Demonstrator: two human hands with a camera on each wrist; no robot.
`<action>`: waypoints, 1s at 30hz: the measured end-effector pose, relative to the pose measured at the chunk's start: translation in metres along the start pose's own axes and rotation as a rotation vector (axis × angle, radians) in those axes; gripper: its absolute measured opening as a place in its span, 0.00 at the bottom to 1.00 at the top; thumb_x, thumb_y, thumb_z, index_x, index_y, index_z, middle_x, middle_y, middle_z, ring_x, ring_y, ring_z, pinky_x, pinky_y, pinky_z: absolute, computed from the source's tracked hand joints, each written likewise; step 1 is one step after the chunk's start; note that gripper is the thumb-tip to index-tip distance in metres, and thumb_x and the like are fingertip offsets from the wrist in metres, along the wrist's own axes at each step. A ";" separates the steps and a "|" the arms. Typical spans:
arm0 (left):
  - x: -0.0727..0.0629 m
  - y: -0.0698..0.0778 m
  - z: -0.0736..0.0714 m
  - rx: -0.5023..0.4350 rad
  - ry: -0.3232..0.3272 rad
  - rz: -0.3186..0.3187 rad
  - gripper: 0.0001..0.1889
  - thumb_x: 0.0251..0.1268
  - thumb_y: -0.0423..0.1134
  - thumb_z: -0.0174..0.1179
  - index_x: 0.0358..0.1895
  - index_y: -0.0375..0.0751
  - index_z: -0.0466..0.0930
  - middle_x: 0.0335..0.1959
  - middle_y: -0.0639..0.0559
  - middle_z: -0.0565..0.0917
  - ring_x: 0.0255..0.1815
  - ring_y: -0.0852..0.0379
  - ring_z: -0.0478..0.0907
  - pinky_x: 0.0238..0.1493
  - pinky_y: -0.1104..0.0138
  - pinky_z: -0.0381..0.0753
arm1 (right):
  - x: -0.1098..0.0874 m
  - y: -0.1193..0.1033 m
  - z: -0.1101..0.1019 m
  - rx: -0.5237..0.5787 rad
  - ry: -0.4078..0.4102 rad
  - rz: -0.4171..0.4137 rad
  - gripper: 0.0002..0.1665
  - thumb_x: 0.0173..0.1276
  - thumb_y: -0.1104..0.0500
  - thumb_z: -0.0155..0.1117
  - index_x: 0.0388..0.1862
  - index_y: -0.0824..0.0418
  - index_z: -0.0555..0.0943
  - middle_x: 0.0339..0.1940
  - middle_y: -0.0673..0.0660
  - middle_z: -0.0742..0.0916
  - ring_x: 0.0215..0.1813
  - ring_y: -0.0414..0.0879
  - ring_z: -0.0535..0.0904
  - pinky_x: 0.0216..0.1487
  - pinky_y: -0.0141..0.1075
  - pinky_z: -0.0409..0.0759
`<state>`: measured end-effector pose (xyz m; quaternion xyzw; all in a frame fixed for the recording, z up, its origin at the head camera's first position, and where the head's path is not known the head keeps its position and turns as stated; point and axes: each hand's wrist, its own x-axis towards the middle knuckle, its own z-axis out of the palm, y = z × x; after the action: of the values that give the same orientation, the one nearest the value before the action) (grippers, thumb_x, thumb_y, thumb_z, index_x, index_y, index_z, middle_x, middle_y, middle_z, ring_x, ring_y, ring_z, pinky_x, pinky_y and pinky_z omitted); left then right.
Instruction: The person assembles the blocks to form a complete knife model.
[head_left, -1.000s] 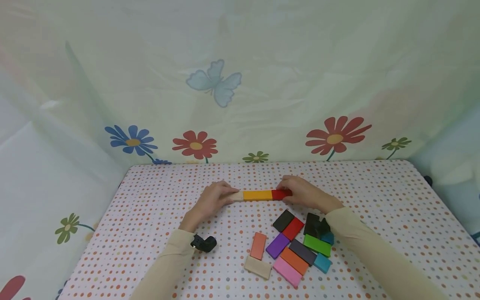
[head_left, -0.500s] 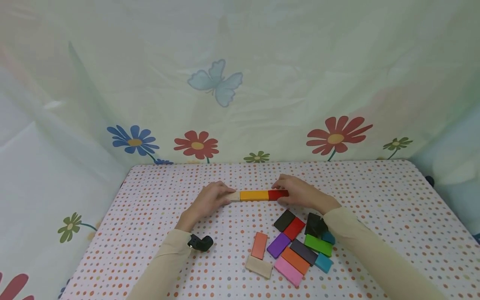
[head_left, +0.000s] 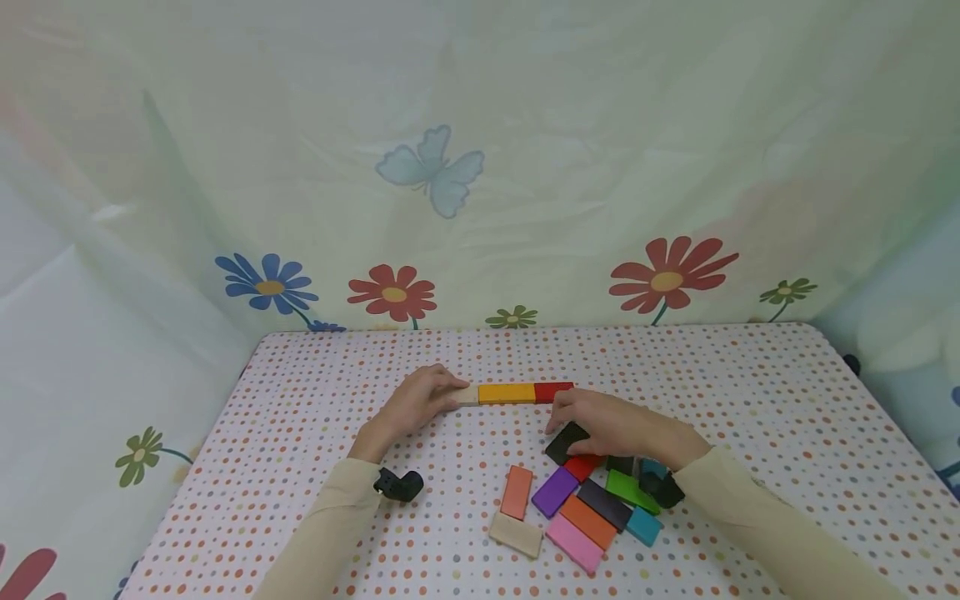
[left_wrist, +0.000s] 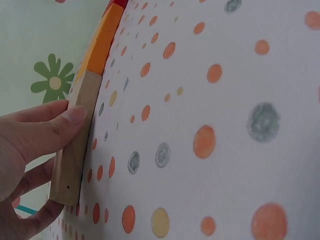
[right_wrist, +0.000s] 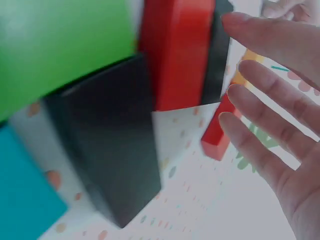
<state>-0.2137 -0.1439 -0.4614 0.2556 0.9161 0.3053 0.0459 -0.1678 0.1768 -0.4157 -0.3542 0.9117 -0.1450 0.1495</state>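
My left hand (head_left: 412, 404) holds a bare-wood block (head_left: 468, 394) at the left end of a row, thumb on its near side in the left wrist view. Against that block's right end lies a yellow-orange block (head_left: 506, 393), followed by a red block (head_left: 553, 390). My right hand (head_left: 611, 423) hovers over a black block (head_left: 564, 440) at the far edge of a cluster. In the right wrist view its thumb is at the edge of the black block (right_wrist: 216, 60), with the other fingers spread and fairly straight.
Near the right hand lie a second red block (head_left: 581, 467), a purple block (head_left: 556, 492), a green block (head_left: 630, 490), an orange block (head_left: 588, 521) and a pink block (head_left: 574, 543). Left of them are a salmon block (head_left: 517, 492) and another wood block (head_left: 515, 534). The tablecloth (head_left: 300, 400) is dotted.
The row first shifted slightly left. My right hand then let go of the red end block and came nearer, over the black block. My left hand stays on the wood block.
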 end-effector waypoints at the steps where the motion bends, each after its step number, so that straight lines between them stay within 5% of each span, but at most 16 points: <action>1: 0.000 -0.001 0.000 -0.004 -0.003 0.000 0.17 0.71 0.35 0.69 0.61 0.44 0.87 0.53 0.49 0.84 0.53 0.52 0.78 0.57 0.55 0.77 | -0.002 0.001 0.002 0.003 -0.003 -0.004 0.15 0.64 0.60 0.80 0.50 0.56 0.90 0.45 0.49 0.83 0.48 0.44 0.79 0.52 0.40 0.84; 18: 0.004 -0.006 -0.001 -0.018 -0.030 0.005 0.17 0.70 0.36 0.70 0.61 0.45 0.88 0.49 0.52 0.85 0.49 0.56 0.79 0.54 0.59 0.78 | -0.003 -0.005 -0.001 -0.075 -0.009 -0.131 0.11 0.65 0.65 0.77 0.46 0.58 0.92 0.37 0.46 0.83 0.38 0.35 0.75 0.42 0.30 0.82; 30: 0.005 -0.004 -0.003 -0.025 -0.040 -0.005 0.18 0.70 0.36 0.70 0.61 0.45 0.88 0.48 0.52 0.85 0.47 0.57 0.78 0.51 0.61 0.77 | 0.000 -0.015 -0.004 -0.308 -0.030 -0.209 0.13 0.62 0.63 0.81 0.46 0.55 0.93 0.37 0.48 0.85 0.40 0.38 0.83 0.44 0.28 0.84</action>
<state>-0.2206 -0.1457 -0.4608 0.2590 0.9118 0.3114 0.0681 -0.1604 0.1667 -0.4063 -0.4680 0.8789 -0.0132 0.0910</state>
